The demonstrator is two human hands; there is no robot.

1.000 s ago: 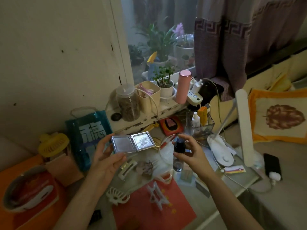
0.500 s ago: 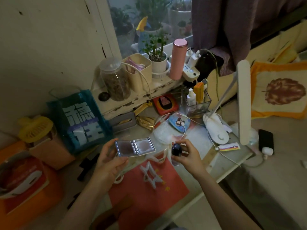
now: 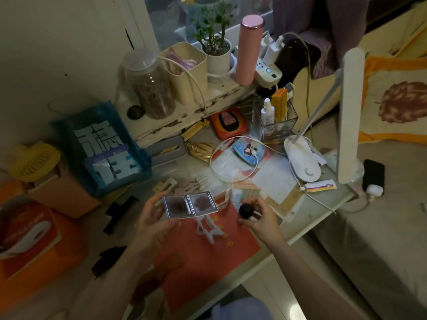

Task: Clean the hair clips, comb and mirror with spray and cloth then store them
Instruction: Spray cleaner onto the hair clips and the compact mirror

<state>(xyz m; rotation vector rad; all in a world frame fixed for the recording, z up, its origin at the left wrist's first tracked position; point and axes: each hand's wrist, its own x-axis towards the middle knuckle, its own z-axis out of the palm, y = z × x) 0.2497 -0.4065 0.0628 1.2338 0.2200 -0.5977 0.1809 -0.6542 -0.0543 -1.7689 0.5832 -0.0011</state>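
My left hand (image 3: 152, 220) holds a small silver folding mirror (image 3: 189, 204), opened flat with both panes facing up, above the table. To its right my right hand (image 3: 261, 218) grips a small spray bottle with a black cap (image 3: 246, 211). A white claw hair clip (image 3: 209, 230) lies on the red mat (image 3: 208, 255) under the mirror. More hair clips, one cream (image 3: 165, 184) and one brownish (image 3: 189, 184), lie just beyond the mirror. A black comb-like object (image 3: 120, 213) rests left of my left hand.
A blue bag (image 3: 101, 146) stands at the left, by a yellow fan (image 3: 34, 161). A white desk lamp (image 3: 302, 158), a clear box of bottles (image 3: 275, 118), cables and a tube (image 3: 318, 187) crowd the right. Jar, cup, plant and pink flask line the sill.
The view has tilted further down. Both hands lowered toward the red mat, the mirror still open in my left hand and the bottle still in my right.
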